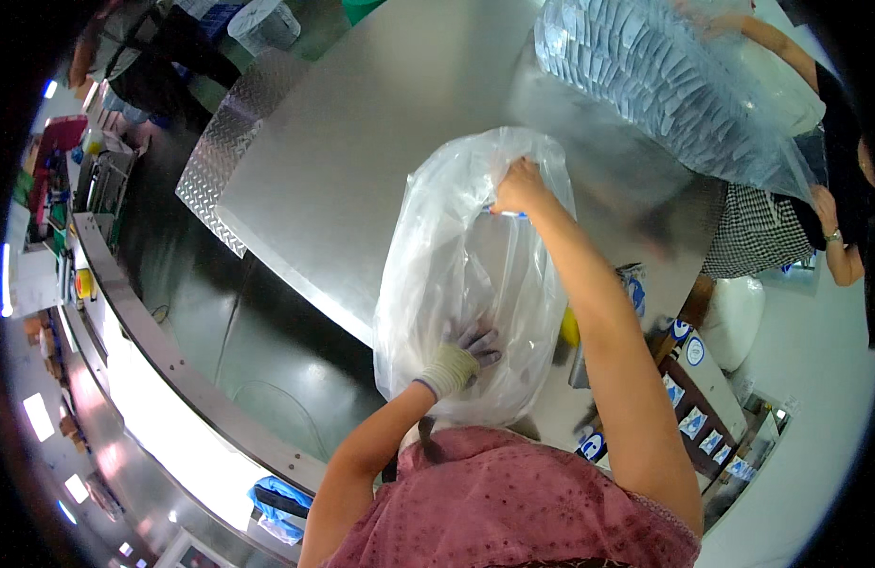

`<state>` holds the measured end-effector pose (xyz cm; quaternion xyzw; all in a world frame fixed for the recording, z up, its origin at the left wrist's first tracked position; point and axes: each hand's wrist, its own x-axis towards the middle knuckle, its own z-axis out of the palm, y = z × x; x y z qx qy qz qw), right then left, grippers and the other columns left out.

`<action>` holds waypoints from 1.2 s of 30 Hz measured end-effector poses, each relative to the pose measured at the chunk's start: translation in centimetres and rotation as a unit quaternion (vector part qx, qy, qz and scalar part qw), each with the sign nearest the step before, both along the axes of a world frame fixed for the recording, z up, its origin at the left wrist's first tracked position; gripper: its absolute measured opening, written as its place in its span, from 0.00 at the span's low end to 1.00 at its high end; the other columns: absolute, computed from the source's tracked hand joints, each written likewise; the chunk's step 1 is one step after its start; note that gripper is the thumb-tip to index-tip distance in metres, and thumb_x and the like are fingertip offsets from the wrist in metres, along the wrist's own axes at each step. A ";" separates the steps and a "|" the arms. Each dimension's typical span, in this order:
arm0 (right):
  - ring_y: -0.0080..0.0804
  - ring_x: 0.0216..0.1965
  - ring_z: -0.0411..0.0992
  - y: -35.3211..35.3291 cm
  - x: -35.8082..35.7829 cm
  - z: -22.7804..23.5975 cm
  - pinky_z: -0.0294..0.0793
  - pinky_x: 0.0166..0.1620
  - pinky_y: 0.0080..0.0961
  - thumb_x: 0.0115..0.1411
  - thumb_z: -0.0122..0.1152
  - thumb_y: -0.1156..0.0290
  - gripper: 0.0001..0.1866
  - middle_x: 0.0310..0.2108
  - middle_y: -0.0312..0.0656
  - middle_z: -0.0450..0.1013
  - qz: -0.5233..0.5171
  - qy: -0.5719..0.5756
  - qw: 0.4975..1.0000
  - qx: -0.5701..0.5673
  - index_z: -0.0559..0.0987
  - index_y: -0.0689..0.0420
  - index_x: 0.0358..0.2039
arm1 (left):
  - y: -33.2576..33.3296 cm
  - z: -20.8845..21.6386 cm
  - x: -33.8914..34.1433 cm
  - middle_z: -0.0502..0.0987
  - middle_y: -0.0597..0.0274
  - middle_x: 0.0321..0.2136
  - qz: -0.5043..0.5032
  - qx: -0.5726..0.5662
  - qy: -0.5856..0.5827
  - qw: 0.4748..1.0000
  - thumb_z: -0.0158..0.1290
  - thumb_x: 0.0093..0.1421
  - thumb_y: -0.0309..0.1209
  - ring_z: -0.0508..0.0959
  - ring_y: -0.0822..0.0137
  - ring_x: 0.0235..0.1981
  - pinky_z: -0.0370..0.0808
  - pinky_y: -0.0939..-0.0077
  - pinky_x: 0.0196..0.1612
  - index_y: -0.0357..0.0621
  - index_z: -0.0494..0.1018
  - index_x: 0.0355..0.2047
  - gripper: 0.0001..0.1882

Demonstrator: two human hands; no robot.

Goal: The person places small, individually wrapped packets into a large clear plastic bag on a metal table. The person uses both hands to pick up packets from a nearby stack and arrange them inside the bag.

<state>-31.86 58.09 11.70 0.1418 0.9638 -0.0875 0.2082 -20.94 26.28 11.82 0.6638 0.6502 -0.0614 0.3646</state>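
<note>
A large clear plastic bag with its mouth spread wide lies on the metal table in front of me. My left hand, in a pale glove with grey fingers, is open and rests against the near part of the bag with its fingers spread. Toward the bag's far end reaches my right hand, its fingers curled closed. A small packet with blue and white edges shows just under those fingers; most of it is hidden.
At the far right, a co-worker's hands hold a big clear bag full of stacked pale-blue packets. Right of me, a dark conveyor carries several blue-and-white packets. A curved white counter runs along the left. A white bucket stands beyond the table.
</note>
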 end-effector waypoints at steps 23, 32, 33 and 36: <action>0.48 0.51 0.64 -16.8 32.6 8.1 0.62 0.55 0.42 0.48 0.63 0.69 0.29 0.50 0.49 0.66 -0.191 0.358 0.890 -0.208 0.66 0.57 0.52 | 16.6 -3.2 -12.4 0.74 0.39 0.39 0.166 0.190 0.119 0.960 0.52 0.51 0.32 0.73 0.43 0.44 0.70 0.55 0.48 0.40 0.70 0.44 0.20; 0.49 0.50 0.64 -11.7 51.6 8.0 0.63 0.54 0.41 0.52 0.60 0.67 0.20 0.46 0.50 0.70 -0.395 0.216 0.890 -0.070 0.72 0.57 0.46 | 17.3 -2.4 -10.2 0.59 0.45 0.60 0.017 0.047 0.259 0.964 0.58 0.48 0.37 0.52 0.52 0.65 0.50 0.60 0.65 0.40 0.54 0.61 0.41; 0.49 0.50 0.65 -10.2 53.9 8.1 0.63 0.54 0.41 0.51 0.60 0.69 0.18 0.45 0.50 0.70 -0.397 0.228 0.889 -0.029 0.73 0.57 0.44 | 17.0 -3.0 -10.2 0.56 0.46 0.61 -0.004 0.045 0.274 0.961 0.58 0.48 0.37 0.51 0.52 0.65 0.49 0.60 0.65 0.39 0.52 0.61 0.42; 0.49 0.50 0.64 -5.2 61.1 8.3 0.64 0.54 0.40 0.46 0.63 0.76 0.23 0.46 0.49 0.68 -0.445 0.168 0.879 0.017 0.71 0.57 0.45 | 17.7 -0.8 -8.5 0.46 0.46 0.65 0.008 -0.009 0.263 0.965 0.60 0.48 0.37 0.46 0.52 0.66 0.46 0.60 0.66 0.38 0.47 0.63 0.46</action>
